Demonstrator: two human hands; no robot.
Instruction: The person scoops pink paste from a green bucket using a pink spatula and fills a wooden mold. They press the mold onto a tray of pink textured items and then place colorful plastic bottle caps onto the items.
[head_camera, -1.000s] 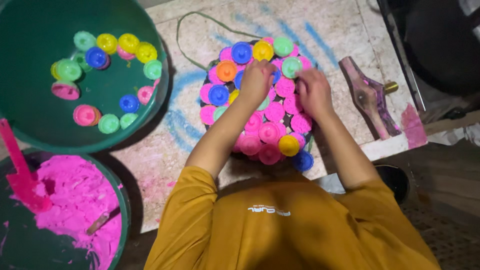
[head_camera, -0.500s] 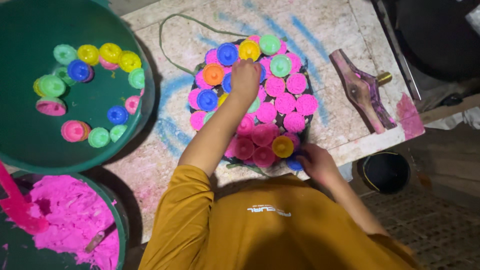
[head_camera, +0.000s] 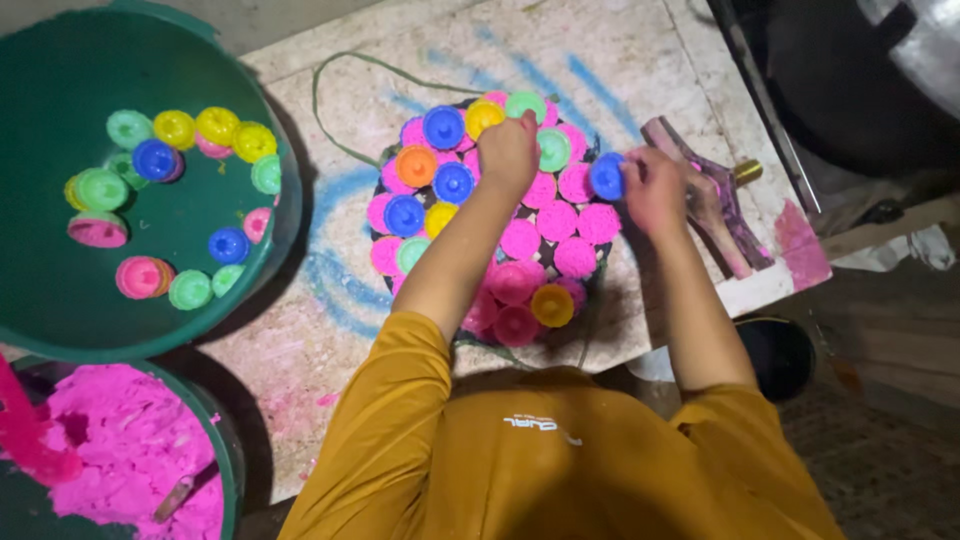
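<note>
Fingers of the right hand were closed around a small blue mould, holding it at the right edge of a round tray crowded with filled moulds. That blue mould sat just beside the pink cakes on the tray's right side, though whether it rested on the tray or hung a little above it could not be told. The left hand lay over the upper middle of the tray, fingers curled down among the moulds; its grip was hidden from above, so whether it held anything could not be told. Around it sat an orange mould, two more blue ones, a yellow one and a green one.

The tray rested on a pale stone worktop streaked with blue and pink marks. A thin green cord looped across the worktop from the tray's upper left. To the right of the right hand lay a wooden tool stained pink, near the worktop's edge.

At the left stood a large green basin with loose green, yellow, blue and pink moulds scattered over its bottom. Below it, a second green tub held a heap of bright pink powder. The person wore a mustard-yellow shirt, seen from above.
</note>
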